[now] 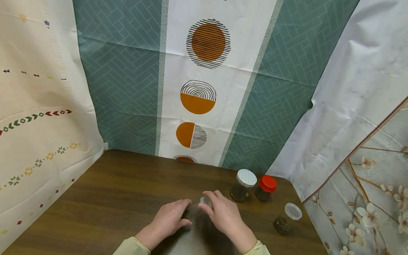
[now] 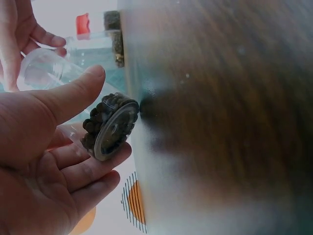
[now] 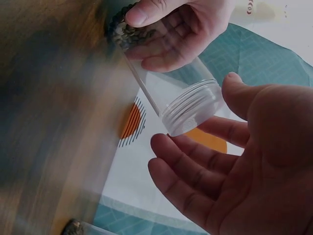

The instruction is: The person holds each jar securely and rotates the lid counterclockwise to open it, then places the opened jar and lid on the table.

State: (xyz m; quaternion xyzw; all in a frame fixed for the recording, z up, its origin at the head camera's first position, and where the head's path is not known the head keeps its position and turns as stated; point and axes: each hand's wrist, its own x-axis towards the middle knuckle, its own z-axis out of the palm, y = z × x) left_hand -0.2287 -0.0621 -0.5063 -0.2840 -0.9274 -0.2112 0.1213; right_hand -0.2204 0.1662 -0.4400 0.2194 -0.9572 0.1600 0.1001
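Note:
A clear plastic jar [image 3: 181,73] leans at a slant, dark pellets [image 2: 105,117] lying in its lower end. My left hand [image 1: 170,216] grips the jar low down, thumb on one side and fingers beneath, as the left wrist view shows. At the upper end is a clear ridged screw lid [image 3: 193,107]. My right hand [image 1: 223,211] holds this lid loosely at its rim between thumb and fingertips, the other fingers spread. How firmly they press is not visible. In the head view my hands hide most of the jar.
To the right on the wooden table [image 1: 127,184] stand a white-topped jar [image 1: 243,184], a red-capped jar [image 1: 266,187] and a small clear-lidded jar [image 1: 287,217], all with dark contents. A patterned cloth [image 1: 124,117] hangs behind the table's back edge.

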